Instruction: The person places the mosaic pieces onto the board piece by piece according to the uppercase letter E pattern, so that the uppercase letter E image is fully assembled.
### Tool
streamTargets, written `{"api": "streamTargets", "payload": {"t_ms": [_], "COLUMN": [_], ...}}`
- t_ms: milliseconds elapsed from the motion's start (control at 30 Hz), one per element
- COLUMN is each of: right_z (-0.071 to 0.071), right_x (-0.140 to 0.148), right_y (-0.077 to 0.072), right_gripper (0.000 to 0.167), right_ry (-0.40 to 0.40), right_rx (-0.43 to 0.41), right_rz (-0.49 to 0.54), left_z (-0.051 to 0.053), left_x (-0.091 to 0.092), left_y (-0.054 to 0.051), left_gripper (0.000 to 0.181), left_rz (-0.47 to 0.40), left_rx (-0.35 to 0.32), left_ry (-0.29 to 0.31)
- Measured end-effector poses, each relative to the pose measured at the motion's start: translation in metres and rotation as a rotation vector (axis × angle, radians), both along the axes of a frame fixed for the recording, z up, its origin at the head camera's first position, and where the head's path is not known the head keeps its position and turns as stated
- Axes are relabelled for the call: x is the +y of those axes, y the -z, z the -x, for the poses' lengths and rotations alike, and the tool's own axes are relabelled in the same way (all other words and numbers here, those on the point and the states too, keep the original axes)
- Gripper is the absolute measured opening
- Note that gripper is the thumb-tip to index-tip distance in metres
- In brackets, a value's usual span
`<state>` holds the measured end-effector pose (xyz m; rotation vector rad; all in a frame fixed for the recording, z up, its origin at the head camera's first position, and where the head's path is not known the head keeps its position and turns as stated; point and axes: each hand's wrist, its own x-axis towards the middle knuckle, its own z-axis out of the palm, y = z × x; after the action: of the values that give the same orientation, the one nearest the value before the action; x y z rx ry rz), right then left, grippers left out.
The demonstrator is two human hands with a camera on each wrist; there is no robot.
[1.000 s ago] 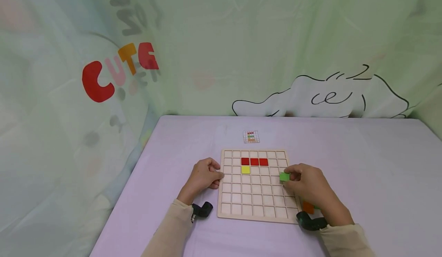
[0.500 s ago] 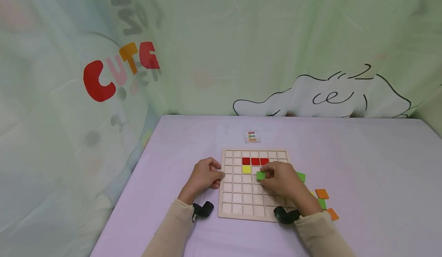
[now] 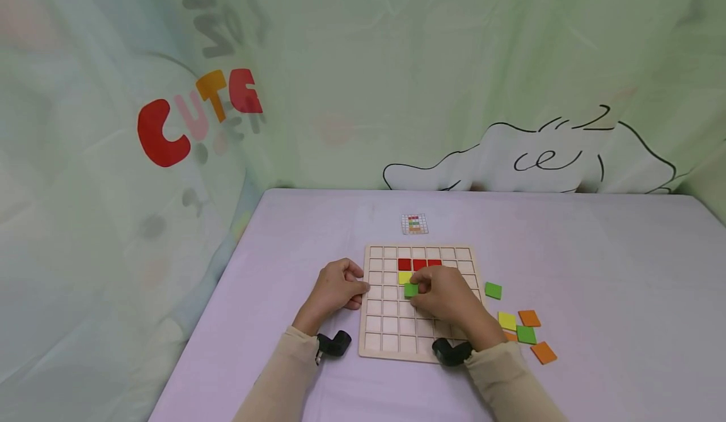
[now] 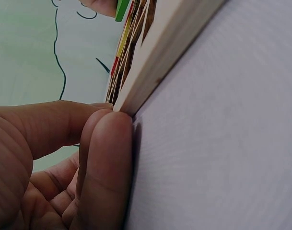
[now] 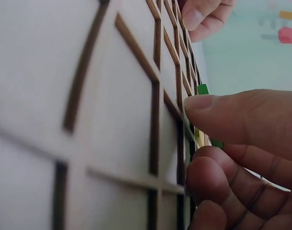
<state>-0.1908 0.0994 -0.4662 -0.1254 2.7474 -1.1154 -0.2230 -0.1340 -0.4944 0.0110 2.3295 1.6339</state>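
A wooden grid board [image 3: 379,354] lies on the table with three red tiles [image 3: 420,264] in one row and a yellow tile [image 3: 404,278] below the leftmost. My right hand [image 3: 448,296] pinches a green square tile [image 3: 411,290] between thumb and fingers, over the cells just below the yellow tile. In the right wrist view the green tile [image 5: 202,89] shows edge-on beyond the thumb. My left hand [image 3: 336,288] grips the board's left edge; in the left wrist view its thumb and forefinger meet at the wooden rim [image 4: 153,62].
Right of the board lie loose tiles: a green tile [image 3: 493,290], a yellow tile [image 3: 507,320], another green tile [image 3: 526,334] and several orange tiles [image 3: 543,352]. A small pattern card [image 3: 414,224] lies behind the board. A printed curtain [image 3: 340,94] hangs beyond the table.
My right hand has carried the green tile leftward from the board's right edge to below the yellow tile, uncovering the loose tiles. The left hand has stayed at the board's edge.
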Motion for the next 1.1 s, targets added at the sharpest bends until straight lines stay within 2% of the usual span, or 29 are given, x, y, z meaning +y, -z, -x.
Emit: {"api": "streamTargets", "payload": {"t_ms": [867,1100], "right_z": [0.0012,0.0008], "right_x": [-0.0076,-0.0070], "right_y": [0.0037,0.0040], "right_gripper": [0.021,0.021], "right_ry": [-0.013,-0.008], "right_rx": [0.058,0.048], "right_rz": [-0.004,0.016], "left_z": [-0.0004,-0.0007], "left_x": [0.0011,0.0015], "left_y": [-0.0019,-0.0026], "left_gripper": [0.021,0.021], "left_rz": [0.020,0.015], "left_rx": [-0.005,-0.014], "left_ry": [-0.002,-0.008]}}
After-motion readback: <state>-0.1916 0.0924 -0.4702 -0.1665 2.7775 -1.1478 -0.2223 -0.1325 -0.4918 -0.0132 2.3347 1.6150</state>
